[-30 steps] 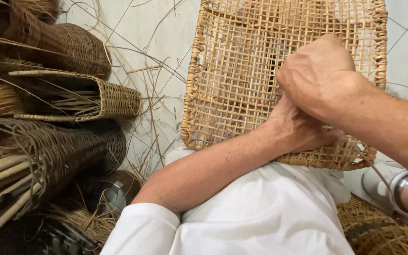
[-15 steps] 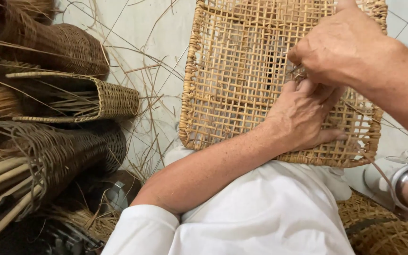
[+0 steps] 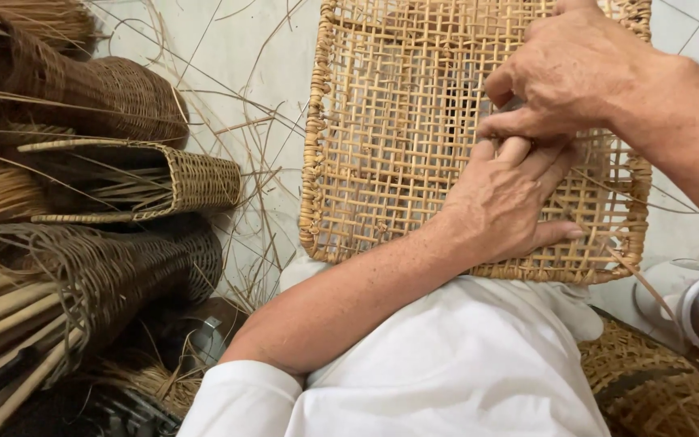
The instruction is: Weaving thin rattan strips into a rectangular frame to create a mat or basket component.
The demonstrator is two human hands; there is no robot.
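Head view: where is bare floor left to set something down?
Thin on bare floor: one pale strip between the stacked baskets and the woven panel, crossed by loose strands. Left side is crowded; both hands cover the panel.

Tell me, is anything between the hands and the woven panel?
Nothing visible is. The left hand lies flat on the woven panel, and the right hand pinches at the weave just above it, touching the left fingers.

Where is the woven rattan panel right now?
Head view, upper centre-right: the woven rattan panel rests on the white-clothed lap, under both hands, right of the stacked baskets.
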